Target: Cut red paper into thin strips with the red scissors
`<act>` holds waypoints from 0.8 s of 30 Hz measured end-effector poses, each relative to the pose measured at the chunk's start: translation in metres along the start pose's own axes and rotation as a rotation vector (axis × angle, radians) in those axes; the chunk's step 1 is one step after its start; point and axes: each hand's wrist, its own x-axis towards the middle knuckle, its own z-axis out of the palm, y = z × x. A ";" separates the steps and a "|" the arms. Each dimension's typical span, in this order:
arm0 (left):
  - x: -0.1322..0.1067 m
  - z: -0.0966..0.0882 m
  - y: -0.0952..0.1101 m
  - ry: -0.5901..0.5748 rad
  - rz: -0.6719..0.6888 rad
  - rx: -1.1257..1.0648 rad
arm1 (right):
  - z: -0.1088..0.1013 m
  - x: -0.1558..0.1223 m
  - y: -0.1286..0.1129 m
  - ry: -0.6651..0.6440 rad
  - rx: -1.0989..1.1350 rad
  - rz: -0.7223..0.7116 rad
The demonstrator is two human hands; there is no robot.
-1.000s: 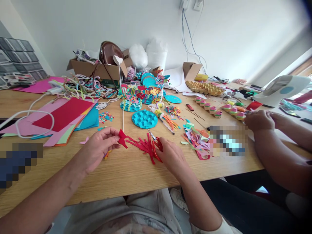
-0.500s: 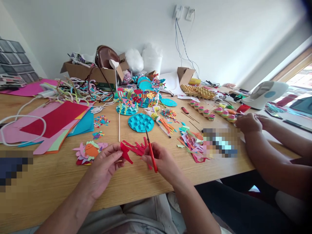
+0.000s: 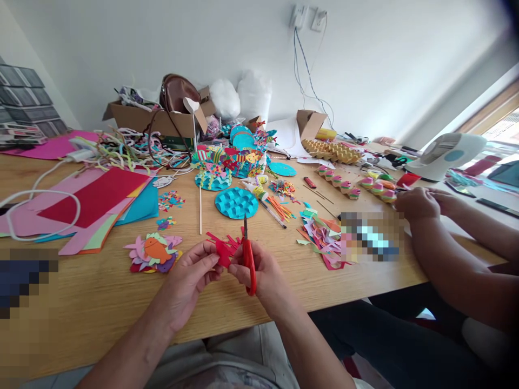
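Observation:
A small piece of red paper (image 3: 223, 253) is pinched between the thumb and fingers of my left hand (image 3: 198, 270). In my right hand (image 3: 261, 273) are red-handled scissors (image 3: 250, 265), their dark blades pointing away from me. The right thumb and fingertips meet the red paper's right edge. Just beyond my hands lie narrow red paper strips (image 3: 231, 243), partly hidden by them. Left of my left hand is a pile of paper fish cutouts (image 3: 156, 249), an orange one on top. A blue textured disc (image 3: 236, 203) lies beyond the scissors' tip.
Coloured paper sheets (image 3: 95, 197) and a white cable (image 3: 75, 208) cover the left side. Paper scraps (image 3: 322, 237) lie right of my hands. Decorated blue fish models (image 3: 231, 162) stand farther back. At right, another person's hands (image 3: 419, 204) work beside painted egg-carton strips (image 3: 338, 182).
My left hand has moved right with the red paper, bringing it against the right fingertips. The scissors have turned more upright in my right hand.

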 end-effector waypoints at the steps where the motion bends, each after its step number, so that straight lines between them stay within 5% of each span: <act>1: 0.000 0.000 -0.001 0.002 0.000 -0.015 | 0.000 0.000 0.000 0.018 0.016 0.001; 5: -0.004 0.001 -0.002 0.000 0.027 -0.011 | 0.000 -0.003 -0.002 0.047 0.054 0.035; 17: -0.006 0.002 0.018 -0.187 0.146 0.251 | -0.001 -0.011 -0.001 -0.211 0.273 0.175; 24: -0.006 0.000 0.011 0.009 0.191 0.271 | -0.002 -0.013 -0.001 0.020 0.080 0.031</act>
